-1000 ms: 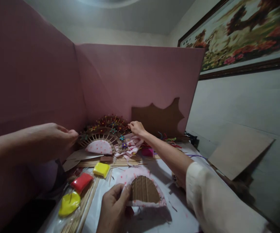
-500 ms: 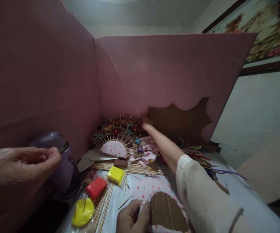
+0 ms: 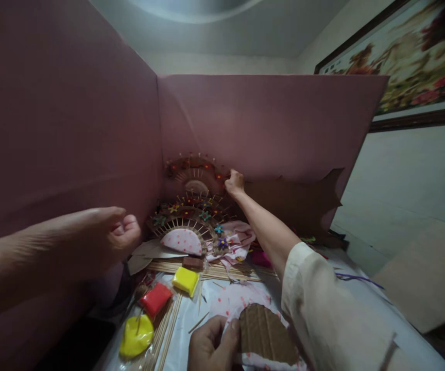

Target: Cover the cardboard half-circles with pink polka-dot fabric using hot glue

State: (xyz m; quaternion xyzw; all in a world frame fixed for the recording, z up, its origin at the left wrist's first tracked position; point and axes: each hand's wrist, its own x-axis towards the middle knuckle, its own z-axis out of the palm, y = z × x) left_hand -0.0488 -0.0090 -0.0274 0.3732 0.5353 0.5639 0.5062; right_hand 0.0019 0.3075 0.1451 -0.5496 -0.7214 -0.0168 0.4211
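At the bottom centre my left hand (image 3: 210, 342) pinches a rounded cardboard piece (image 3: 267, 337), thumb on top. Pink dotted fabric wraps its edge, and more dotted fabric (image 3: 228, 299) lies behind it. My right hand (image 3: 235, 184) reaches far forward and is closed at the right edge of a fan-shaped cardboard piece (image 3: 197, 187). That piece stands raised at the back, with sticks and small red flowers. In front of it sits another fan-shaped piece (image 3: 182, 242) with a dotted half-round centre, radiating sticks and coloured flowers.
Another person's hand (image 3: 124, 232) comes in from the left edge, fingers curled. Yellow (image 3: 185, 281) and red (image 3: 156, 300) clay packs lie beside wooden sticks (image 3: 164, 330). Pink panels (image 3: 272, 123) enclose the left and back. Jagged brown cardboard (image 3: 295, 203) leans at the back right.
My right hand has moved up, and the rear fan-shaped piece now shows above the front one. The other person's hand has moved right and up. My left hand stays on the cardboard.
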